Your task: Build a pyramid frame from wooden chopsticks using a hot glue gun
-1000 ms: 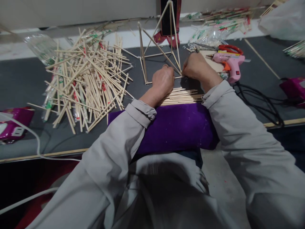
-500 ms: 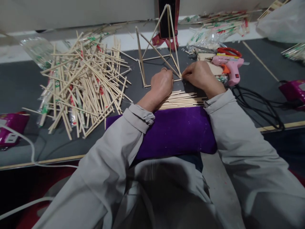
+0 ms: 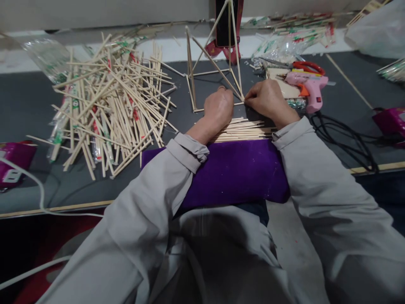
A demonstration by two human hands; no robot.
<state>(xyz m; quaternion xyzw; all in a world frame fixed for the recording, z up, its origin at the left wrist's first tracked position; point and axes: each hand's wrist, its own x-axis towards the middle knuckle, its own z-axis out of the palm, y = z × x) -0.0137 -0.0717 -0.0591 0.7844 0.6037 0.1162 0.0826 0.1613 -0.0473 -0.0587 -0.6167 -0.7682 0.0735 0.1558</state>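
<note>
A frame of wooden chopsticks (image 3: 211, 72) stands on the dark table, its bars meeting at pale joints. At its front right corner, my right hand (image 3: 268, 99) is closed in a pinch, fingertips on the joint where several sticks come together. My left hand (image 3: 219, 107) is curled shut at the front bar, knuckles up; its fingertips are hidden, so what it grips cannot be made out. One slanting stick (image 3: 210, 57) runs from upper left down to the pinched corner, its top end apart from the left upright. Loose chopsticks (image 3: 243, 131) lie in a row just below both hands.
A big heap of chopsticks (image 3: 110, 101) covers the left side. At right are a pink glue gun (image 3: 306, 86), red-handled scissors (image 3: 306, 66) and a black cable (image 3: 344, 139). A purple cloth (image 3: 234, 171) lies along the front edge. Behind the frame stands a phone (image 3: 224, 25).
The whole view has shifted slightly. Both hands keep their places at the frame's front. The slanting stick's top end is a little farther from the left upright.
</note>
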